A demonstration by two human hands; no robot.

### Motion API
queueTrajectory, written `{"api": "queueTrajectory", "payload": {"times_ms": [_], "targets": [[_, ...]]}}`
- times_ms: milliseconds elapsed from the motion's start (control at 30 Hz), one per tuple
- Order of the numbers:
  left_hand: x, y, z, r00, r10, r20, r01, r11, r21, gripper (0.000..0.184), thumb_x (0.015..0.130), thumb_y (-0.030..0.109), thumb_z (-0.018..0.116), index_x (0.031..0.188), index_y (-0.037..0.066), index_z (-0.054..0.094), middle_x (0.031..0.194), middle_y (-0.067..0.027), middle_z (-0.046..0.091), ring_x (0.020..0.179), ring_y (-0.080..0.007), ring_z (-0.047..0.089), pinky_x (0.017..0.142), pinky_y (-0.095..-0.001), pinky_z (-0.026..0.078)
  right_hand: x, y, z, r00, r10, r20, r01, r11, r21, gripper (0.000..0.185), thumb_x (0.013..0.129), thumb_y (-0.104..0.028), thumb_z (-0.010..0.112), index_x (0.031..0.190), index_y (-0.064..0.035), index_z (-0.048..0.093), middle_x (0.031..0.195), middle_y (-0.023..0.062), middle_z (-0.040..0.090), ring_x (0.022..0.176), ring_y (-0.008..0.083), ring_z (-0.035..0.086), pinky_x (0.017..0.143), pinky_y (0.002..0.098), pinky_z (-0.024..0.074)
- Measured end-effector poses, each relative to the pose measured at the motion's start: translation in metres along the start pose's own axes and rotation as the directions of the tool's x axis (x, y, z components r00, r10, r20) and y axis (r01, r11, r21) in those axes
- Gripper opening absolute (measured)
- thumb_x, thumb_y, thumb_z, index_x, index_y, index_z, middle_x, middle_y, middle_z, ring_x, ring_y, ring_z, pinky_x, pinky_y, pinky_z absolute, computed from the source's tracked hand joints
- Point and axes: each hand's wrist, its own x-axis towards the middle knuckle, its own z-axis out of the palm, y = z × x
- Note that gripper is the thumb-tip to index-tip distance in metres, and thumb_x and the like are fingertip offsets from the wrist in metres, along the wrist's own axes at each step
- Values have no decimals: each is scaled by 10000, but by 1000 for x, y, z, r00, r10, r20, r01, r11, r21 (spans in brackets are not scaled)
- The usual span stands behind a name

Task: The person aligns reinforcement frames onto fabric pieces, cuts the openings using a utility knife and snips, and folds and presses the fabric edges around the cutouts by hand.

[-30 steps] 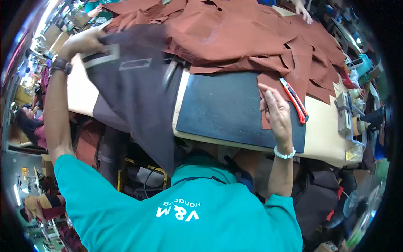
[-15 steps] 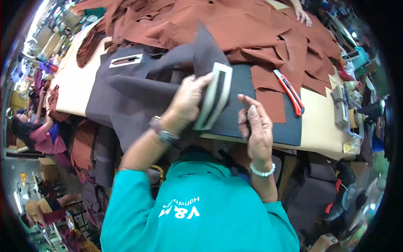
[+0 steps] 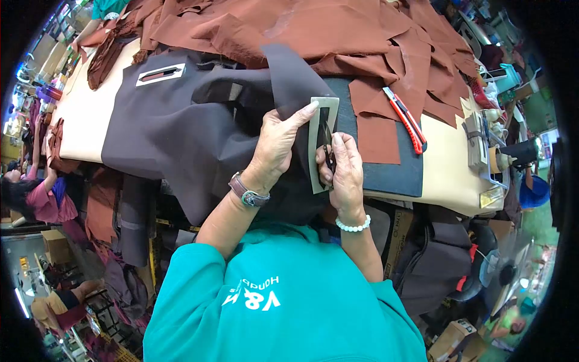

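Dark brown fabric (image 3: 160, 130), its pale frame (image 3: 313, 145) pinched in the left hand (image 3: 275, 148), now meets the right hand (image 3: 346, 174), clamped on a dark tool (image 3: 329, 160), bringing work to the slot (image 3: 324, 117).

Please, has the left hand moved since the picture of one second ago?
Yes. Judged against the black board, the left hand has moved to the right and nearer to the person's body.
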Motion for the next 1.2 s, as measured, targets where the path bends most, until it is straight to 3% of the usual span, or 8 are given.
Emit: {"api": "queueTrajectory", "payload": {"times_ms": [400,600,700,800,900,1000,1133,1200], "targets": [[-5,1,-4,988,10,154,-23,996,81,101,826,94,652,903,31,673,839,-47,679,711,-114,629,644,-251,502,0,-23,0,999,32,26,-33,999,33,191,932,-260,523,943,-92,432,649,35,560,415,11,353,364,145,237],[-8,4,-3,988,-5,152,-11,995,104,118,819,99,664,908,22,672,846,-48,679,709,-111,628,643,-248,501,0,-20,0,999,48,25,-49,997,58,183,927,-253,534,937,-101,432,643,31,552,399,2,331,351,143,212],[-11,2,3,989,56,136,-67,995,78,125,836,123,647,840,-2,654,738,-52,657,522,-108,585,487,-242,488,0,-15,0,1000,28,2,-28,998,60,180,923,-242,543,929,-99,433,640,26,548,400,1,327,351,144,209],[-11,5,-3,968,-78,238,80,997,1,110,832,100,649,906,18,658,807,-42,671,691,-104,621,642,-237,501,1,-10,0,1000,12,11,-14,995,99,175,921,-231,547,919,-97,434,634,13,538,418,-2,334,357,141,212],[-12,0,1,984,-47,173,49,999,-7,111,842,105,641,920,26,649,812,-37,664,694,-97,615,641,-231,497,0,-5,1,998,-20,-58,20,1000,2,179,939,-248,512,924,-91,426,643,3,520,435,0,344,363,145,224],[-9,-17,8,994,79,-77,-75,996,46,121,847,115,641,936,34,645,843,-28,661,712,-89,610,644,-230,493,-14,-10,10,995,-20,-94,20,1000,0,189,958,-267,465,930,-87,416,654,-1,499,444,7,353,368,150,240],[-12,-28,19,969,203,-141,-209,978,-26,125,851,132,643,938,42,647,870,-11,656,722,-71,593,647,-233,483,-28,-15,21,993,71,-98,-64,995,71,229,977,-310,399,958,-82,396,702,24,499,441,35,383,360,165,268],[-19,-28,23,975,159,-155,-168,985,-44,100,854,141,640,898,51,639,835,-5,647,665,-66,580,564,-219,464,-28,-10,22,991,42,-127,-31,995,90,215,980,-295,393,950,-82,391,700,26,497,438,36,372,363,169,267]]}}
